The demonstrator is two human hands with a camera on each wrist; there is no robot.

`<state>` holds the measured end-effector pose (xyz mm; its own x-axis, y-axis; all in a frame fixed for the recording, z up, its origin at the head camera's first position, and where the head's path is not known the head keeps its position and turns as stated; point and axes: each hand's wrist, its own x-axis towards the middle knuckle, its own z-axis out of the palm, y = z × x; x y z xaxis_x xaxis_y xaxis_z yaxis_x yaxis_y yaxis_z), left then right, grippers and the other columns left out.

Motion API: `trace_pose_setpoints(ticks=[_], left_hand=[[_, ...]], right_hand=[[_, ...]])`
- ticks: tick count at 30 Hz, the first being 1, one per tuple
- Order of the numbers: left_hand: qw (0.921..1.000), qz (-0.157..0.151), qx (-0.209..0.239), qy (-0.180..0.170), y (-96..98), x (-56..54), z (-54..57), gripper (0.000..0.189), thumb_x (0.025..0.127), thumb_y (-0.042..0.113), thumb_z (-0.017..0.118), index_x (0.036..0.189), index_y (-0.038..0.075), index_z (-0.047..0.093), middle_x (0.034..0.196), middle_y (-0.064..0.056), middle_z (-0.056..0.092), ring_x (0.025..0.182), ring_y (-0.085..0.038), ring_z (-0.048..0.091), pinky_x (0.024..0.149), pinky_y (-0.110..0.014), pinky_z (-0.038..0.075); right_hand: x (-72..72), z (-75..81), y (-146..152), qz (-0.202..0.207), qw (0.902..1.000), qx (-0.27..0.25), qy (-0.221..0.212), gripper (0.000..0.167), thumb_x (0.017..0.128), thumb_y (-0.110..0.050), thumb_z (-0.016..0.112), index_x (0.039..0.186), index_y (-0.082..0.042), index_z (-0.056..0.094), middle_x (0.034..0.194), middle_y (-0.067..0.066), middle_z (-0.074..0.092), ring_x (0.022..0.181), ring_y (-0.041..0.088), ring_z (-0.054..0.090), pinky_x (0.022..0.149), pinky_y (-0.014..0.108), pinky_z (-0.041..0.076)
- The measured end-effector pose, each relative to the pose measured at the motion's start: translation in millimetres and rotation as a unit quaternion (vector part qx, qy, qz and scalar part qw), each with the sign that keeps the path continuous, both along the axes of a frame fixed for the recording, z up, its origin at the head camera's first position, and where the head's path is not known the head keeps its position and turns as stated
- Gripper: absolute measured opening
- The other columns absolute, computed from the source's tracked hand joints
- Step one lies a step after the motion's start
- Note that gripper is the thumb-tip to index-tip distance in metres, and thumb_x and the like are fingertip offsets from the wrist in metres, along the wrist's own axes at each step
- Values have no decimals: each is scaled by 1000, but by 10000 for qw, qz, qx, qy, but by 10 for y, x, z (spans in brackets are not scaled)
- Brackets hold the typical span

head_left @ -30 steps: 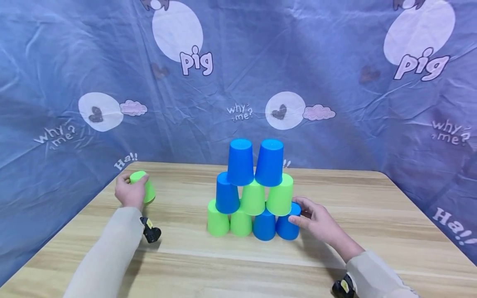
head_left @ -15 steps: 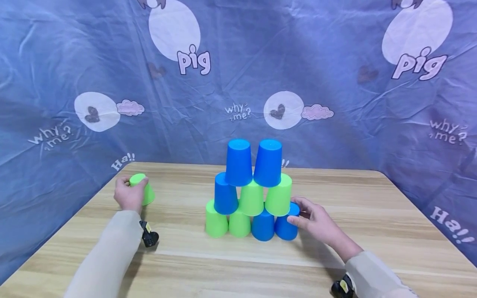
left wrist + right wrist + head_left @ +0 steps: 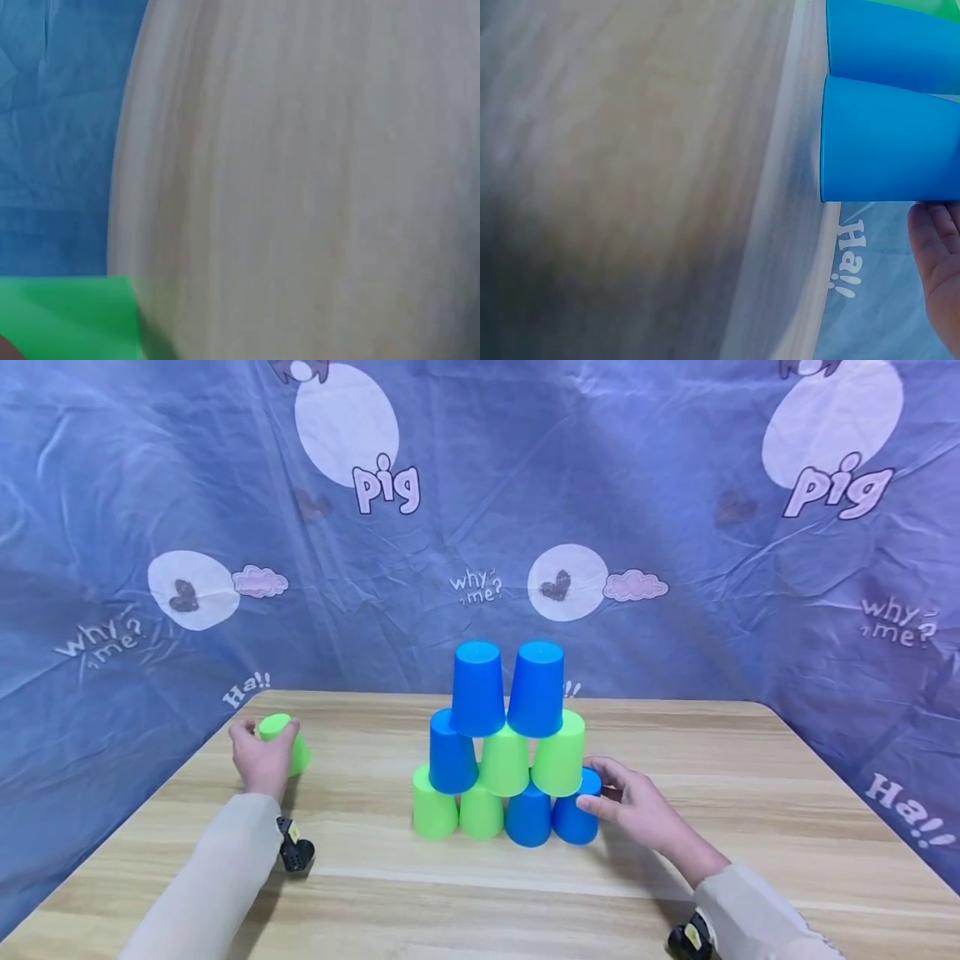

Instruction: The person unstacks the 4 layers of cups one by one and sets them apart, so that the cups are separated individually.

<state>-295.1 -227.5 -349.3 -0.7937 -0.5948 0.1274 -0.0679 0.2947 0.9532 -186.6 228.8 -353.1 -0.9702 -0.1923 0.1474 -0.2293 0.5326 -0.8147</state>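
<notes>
At the left side of the table, my left hand (image 3: 262, 758) holds an upside-down green cup (image 3: 297, 756) between thumb and fingers. A corner of that green cup (image 3: 71, 319) shows low in the left wrist view. Upside-down cups form a stepped stack in the middle. Two blue cups (image 3: 478, 689) top it, one blue and two green cups (image 3: 559, 756) make the middle row, and green and blue cups the bottom row. My right hand (image 3: 637, 810) has its thumb and fingers around the bottom row's rightmost blue cup (image 3: 889, 142); its fingers lie against the cup's side.
The wooden table (image 3: 360, 877) carries the stack near its middle. A blue printed cloth (image 3: 420, 568) hangs behind the table and along both sides. Each sleeve bears a small black wrist device, such as the left one (image 3: 296, 846).
My left hand has come down and slightly nearer with the green cup. The right hand keeps its place at the blue cup, and the stack stands as before.
</notes>
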Motion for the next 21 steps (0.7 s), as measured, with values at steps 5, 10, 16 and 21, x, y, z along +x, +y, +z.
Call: trace_pose_setpoints(ticks=[5, 10, 16, 21], left_hand=[[9941, -261, -437, 958, 123, 6, 96, 59, 87, 19, 60, 137, 4, 32, 144, -14, 35, 133, -27, 31, 113, -38, 23], [9732, -950, -861, 1907, 375, 79, 230, 45, 87, 8, 57, 130, 0, 43, 136, -15, 45, 131, -26, 37, 112, -35, 25], [9454, -2119, -359, 2450, 733, 207, 474, 32, 90, 3, 56, 120, -7, 49, 123, -16, 54, 122, -25, 47, 107, -29, 35], [9215, -2884, 106, 2597, 1030, 327, 682, 27, 91, 1, 53, 116, -7, 51, 119, -17, 57, 112, -16, 55, 93, -19, 46]], right_hand=[[-2, -16, -6, -17, 10000, 22, -48, 56, 87, -29, 64, 132, -1, 44, 126, 19, 54, 114, 37, 53, 94, 48, 46], [6, -36, -10, -131, 9998, 31, -149, 57, 86, -30, 65, 132, -3, 44, 127, 17, 54, 116, 38, 51, 95, 49, 46], [6, -35, -12, -150, 9997, 48, -196, 58, 86, -31, 65, 133, -3, 43, 126, 17, 54, 116, 38, 51, 95, 49, 45], [4, -17, -18, -104, 9998, 36, -159, 56, 87, -28, 64, 132, -2, 43, 127, 18, 53, 116, 39, 51, 95, 50, 45]])
